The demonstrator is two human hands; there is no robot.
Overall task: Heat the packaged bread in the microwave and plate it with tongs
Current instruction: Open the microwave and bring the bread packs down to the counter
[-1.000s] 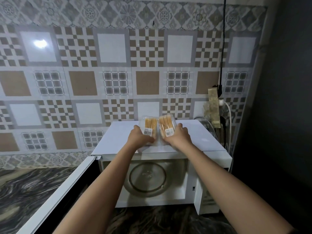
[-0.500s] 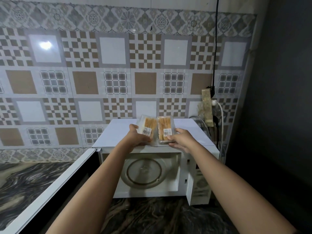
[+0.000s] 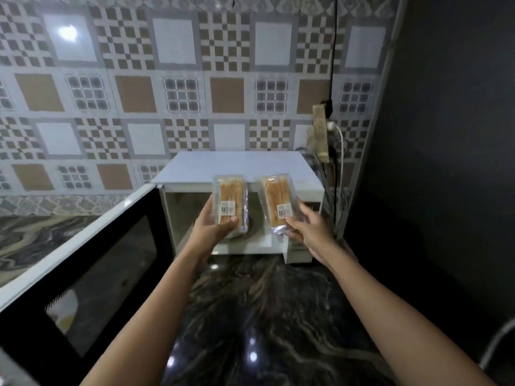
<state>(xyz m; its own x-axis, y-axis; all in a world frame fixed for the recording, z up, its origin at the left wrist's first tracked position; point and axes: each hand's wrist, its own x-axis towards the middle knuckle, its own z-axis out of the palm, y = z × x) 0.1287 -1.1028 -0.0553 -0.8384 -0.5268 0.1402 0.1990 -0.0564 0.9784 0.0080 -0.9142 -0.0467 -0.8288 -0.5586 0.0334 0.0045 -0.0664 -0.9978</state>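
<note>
While the door (image 3: 92, 263) hung wide open at near left over the marble counter (image 3: 264, 316), each hand gripped one pack by its near end: left hand (image 3: 213, 228) on the left bread pack (image 3: 230, 200), right hand (image 3: 309, 229) on the right bread pack (image 3: 276, 200), both just short of the microwave (image 3: 237, 168) mouth. Best bet: load one at a time, flat, side by side, off the walls.

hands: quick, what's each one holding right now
Left hand: grips the left bread packet by its lower end.
Right hand: grips the right bread packet by its lower end.
</note>
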